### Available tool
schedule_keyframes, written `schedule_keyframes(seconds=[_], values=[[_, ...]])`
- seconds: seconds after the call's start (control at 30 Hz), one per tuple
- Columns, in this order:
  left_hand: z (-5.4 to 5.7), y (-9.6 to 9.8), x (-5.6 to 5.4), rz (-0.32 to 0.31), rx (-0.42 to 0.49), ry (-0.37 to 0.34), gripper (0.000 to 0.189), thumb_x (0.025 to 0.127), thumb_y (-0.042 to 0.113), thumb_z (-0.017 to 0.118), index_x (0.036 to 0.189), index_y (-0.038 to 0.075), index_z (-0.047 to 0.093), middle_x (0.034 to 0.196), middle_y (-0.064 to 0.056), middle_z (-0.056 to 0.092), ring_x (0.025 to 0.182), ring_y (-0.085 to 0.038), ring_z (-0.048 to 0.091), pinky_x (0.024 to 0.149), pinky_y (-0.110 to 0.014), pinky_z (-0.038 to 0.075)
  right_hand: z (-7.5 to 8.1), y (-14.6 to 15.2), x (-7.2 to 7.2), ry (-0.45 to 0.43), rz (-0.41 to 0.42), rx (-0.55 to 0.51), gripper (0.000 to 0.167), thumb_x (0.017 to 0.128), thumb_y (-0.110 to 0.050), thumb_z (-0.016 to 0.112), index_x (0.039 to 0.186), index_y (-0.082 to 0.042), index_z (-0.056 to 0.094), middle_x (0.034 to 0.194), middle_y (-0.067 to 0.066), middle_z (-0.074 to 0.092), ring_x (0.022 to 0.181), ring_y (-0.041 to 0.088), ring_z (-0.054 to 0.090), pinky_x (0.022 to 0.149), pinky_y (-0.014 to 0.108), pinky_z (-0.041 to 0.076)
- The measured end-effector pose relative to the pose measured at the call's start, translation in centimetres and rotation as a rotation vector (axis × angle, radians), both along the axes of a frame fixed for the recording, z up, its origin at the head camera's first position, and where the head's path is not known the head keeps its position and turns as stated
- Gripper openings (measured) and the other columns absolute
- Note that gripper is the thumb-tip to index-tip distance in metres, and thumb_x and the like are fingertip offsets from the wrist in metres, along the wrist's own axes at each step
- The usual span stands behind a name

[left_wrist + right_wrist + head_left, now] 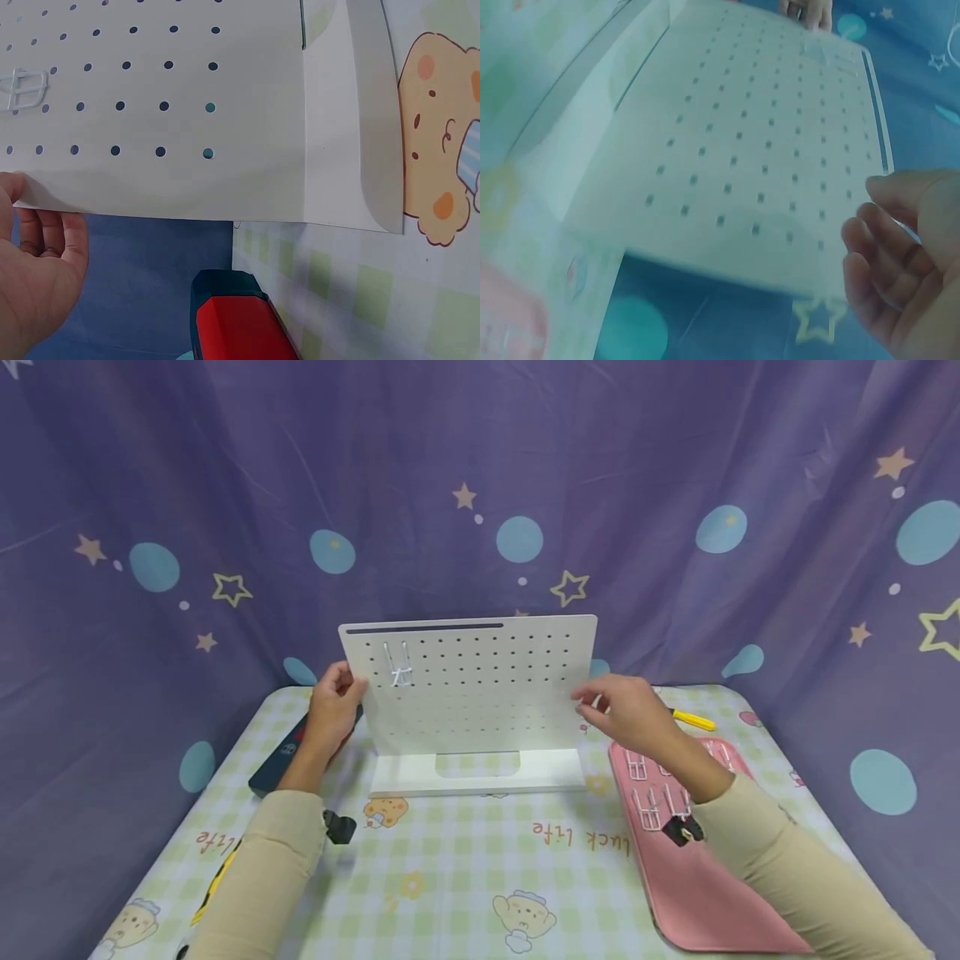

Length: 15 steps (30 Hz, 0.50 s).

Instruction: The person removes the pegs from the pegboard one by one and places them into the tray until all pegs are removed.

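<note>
A white pegboard [480, 693] stands on a folded base with a cut-out, on the cloth-covered table. One white wire hook [401, 670] hangs near its upper left. My left hand [334, 703] pinches the board's left edge; in the left wrist view the thumb lies in front and the fingers [52, 236] behind. By the right edge is my right hand [626, 710], its fingers loosely bent and holding nothing. Whether its fingertips [855, 232] touch the board I cannot tell.
To the right lies a pink tray [720, 893] with several white wire hooks [647, 810]. Behind it is a yellow-handled tool [693, 720]. A dark case [277, 764] with a red part sits left of the board. A purple curtain [420, 460] hangs behind.
</note>
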<state>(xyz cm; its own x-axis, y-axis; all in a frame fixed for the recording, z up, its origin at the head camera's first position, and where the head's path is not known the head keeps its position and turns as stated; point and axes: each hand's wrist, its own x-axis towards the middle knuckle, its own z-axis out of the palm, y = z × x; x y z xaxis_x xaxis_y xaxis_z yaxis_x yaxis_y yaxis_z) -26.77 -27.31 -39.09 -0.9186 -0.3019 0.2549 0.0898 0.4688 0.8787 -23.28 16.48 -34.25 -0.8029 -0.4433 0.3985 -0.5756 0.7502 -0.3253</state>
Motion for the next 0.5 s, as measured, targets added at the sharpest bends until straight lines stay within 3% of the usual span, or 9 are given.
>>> schedule_keyframes(seconds=[0.2, 0.5], values=[[0.1, 0.0, 0.0, 0.004, 0.009, -0.009, 0.03, 0.103, 0.022, 0.056, 0.129, 0.008, 0.056, 0.125, -0.015, 0.063, 0.111, -0.023, 0.054, 0.098, -0.035, 0.046, -0.2, -4.8, -1.5, 0.112, 0.047, -0.042, 0.016, 0.09, -0.015, 0.075, 0.105, -0.013, 0.077, 0.087, 0.001, 0.076, 0.073, 0.015, 0.069, 0.065, 0.033, 0.055], [0.1, 0.0, 0.1, -0.002, 0.022, -0.012, 0.031, 0.104, 0.02, 0.056, 0.131, 0.006, 0.055, 0.129, -0.017, 0.063, 0.115, -0.026, 0.055, 0.104, -0.042, 0.046, -0.3, -11.7, -3.1, 0.171, 0.09, -0.099, 0.014, 0.092, -0.019, 0.072, 0.105, -0.015, 0.076, 0.092, -0.001, 0.076, 0.075, 0.013, 0.068, 0.068, 0.031, 0.054]])
